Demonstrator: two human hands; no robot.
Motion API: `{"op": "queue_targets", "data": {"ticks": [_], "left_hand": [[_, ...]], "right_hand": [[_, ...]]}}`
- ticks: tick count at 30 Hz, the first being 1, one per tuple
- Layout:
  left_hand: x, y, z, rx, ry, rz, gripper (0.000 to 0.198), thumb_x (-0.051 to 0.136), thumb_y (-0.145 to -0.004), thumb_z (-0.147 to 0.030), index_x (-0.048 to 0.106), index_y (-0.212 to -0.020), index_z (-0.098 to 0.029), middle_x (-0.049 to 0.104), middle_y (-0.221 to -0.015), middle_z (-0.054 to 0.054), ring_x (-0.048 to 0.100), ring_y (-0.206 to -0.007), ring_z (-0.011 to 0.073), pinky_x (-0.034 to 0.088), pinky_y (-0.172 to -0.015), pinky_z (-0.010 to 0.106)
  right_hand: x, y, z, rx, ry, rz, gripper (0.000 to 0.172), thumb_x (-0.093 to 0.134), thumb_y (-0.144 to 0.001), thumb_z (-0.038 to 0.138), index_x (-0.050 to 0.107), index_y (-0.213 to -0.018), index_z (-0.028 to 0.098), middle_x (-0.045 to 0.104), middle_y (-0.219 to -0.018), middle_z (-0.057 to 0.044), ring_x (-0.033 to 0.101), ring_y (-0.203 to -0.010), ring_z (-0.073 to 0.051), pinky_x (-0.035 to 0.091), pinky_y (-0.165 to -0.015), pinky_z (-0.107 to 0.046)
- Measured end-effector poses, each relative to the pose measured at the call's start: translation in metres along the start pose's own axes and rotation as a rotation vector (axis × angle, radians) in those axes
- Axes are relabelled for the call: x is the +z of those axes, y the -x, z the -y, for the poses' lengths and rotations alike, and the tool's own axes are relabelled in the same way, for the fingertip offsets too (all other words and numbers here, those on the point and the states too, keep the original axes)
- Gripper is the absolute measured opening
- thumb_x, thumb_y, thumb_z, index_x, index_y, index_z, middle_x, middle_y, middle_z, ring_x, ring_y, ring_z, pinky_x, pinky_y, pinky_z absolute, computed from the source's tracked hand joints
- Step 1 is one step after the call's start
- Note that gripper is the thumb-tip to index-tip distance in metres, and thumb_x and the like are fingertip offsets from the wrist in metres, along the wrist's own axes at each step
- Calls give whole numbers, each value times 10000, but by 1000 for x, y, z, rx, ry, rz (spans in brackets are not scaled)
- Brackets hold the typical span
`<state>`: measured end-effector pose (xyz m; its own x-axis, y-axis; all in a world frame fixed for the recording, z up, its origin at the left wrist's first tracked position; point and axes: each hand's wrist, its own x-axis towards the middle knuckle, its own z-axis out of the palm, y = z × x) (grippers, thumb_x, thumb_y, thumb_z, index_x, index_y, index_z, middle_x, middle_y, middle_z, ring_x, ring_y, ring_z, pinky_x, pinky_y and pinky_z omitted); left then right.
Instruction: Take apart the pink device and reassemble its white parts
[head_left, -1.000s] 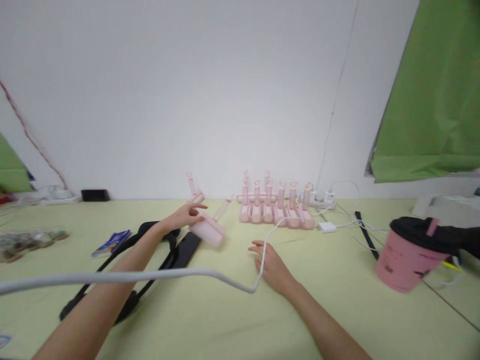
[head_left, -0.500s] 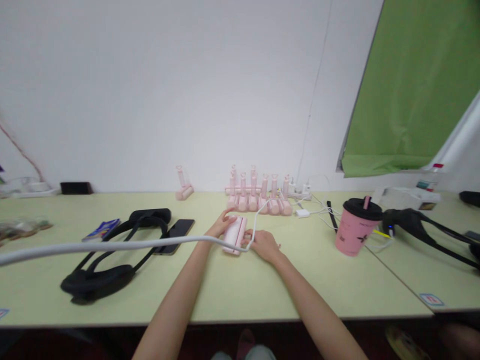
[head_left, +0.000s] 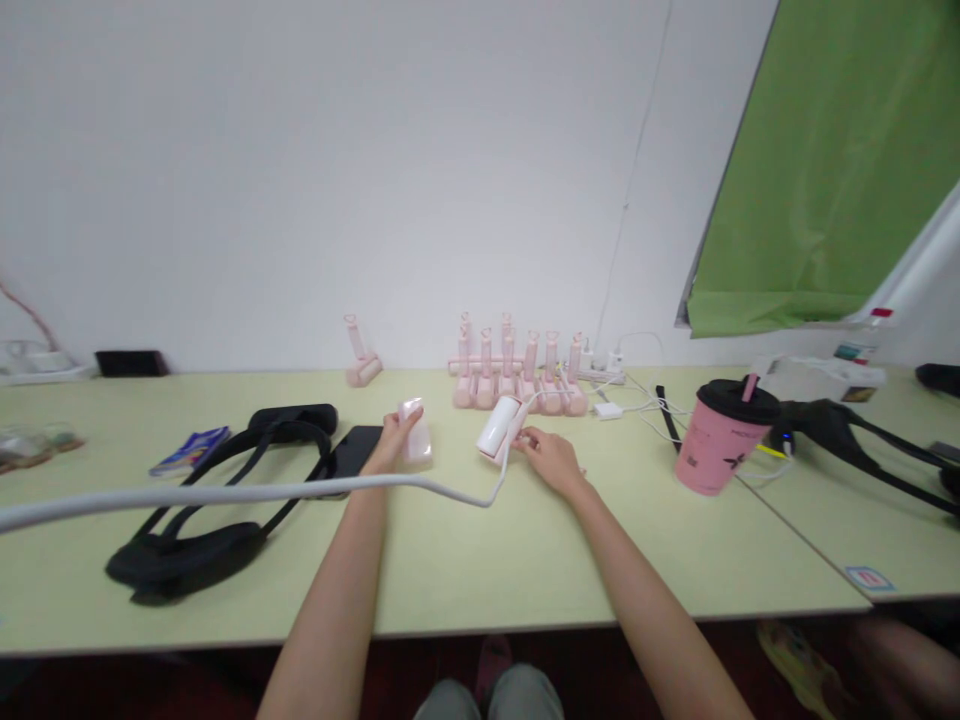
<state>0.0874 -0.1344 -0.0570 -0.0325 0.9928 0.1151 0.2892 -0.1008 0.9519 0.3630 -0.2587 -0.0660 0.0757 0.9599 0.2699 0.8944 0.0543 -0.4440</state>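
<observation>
My left hand [head_left: 389, 440] is closed on a pale pink cover piece [head_left: 415, 440], held just above the yellow-green table [head_left: 465, 560]. My right hand [head_left: 550, 461] pinches the end of a white and pink roller [head_left: 500, 428], which tilts up to the left. The two parts are apart, roughly a hand's width between them. A white cable [head_left: 247, 492] runs across in front of both forearms and curls up toward the roller.
Several pink rollers [head_left: 517, 375] stand in rows by the wall, one more [head_left: 360, 360] alone to their left. A black phone [head_left: 352, 452] and black headset [head_left: 217, 500] lie left. A pink cup [head_left: 716, 440], chargers and wires [head_left: 637, 400] sit right.
The pink item lay whole under both hands half a second ago. Now it is in two parts, the cover in my left hand moved left, the roller in my right lifted.
</observation>
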Motion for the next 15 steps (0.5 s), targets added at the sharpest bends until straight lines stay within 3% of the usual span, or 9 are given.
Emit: {"op": "queue_targets", "data": {"ticks": [6, 9, 12, 15], "left_hand": [[-7, -14, 15, -11, -434, -128, 607, 342, -793, -640, 579, -910, -93, 642, -873, 153, 597, -859, 282, 438, -720, 356], [-12, -15, 19, 19, -517, -212, 569, 319, -838, -553, 548, -1029, -69, 624, -976, 200, 562, -971, 330, 411, -794, 403], [-12, -9, 19, 50, -546, -269, 515, 355, -854, -445, 493, -1151, -48, 581, -1077, 213, 510, -1064, 327, 372, -882, 421], [-8, 4, 8, 211, -605, -407, 456, 359, -863, -368, 489, -1188, -77, 511, -1182, 186, 433, -1148, 295, 313, -971, 414]], "right_hand": [[3, 2, 6, -88, 17, 21, 396, 395, -864, 533, 565, -1113, 276, 676, -901, -20, 606, -845, -182, 365, -694, -258], [1, 4, 11, -107, 37, 49, 377, 390, -877, 502, 566, -1118, 270, 677, -915, -24, 605, -877, -178, 367, -720, -255], [-1, 5, 13, -104, 54, 76, 362, 399, -879, 478, 566, -1125, 271, 677, -953, -31, 602, -903, -181, 370, -738, -260], [-2, 5, 13, -105, 60, 79, 355, 391, -884, 472, 567, -1126, 281, 679, -952, -27, 604, -894, -185, 372, -733, -266]]}}
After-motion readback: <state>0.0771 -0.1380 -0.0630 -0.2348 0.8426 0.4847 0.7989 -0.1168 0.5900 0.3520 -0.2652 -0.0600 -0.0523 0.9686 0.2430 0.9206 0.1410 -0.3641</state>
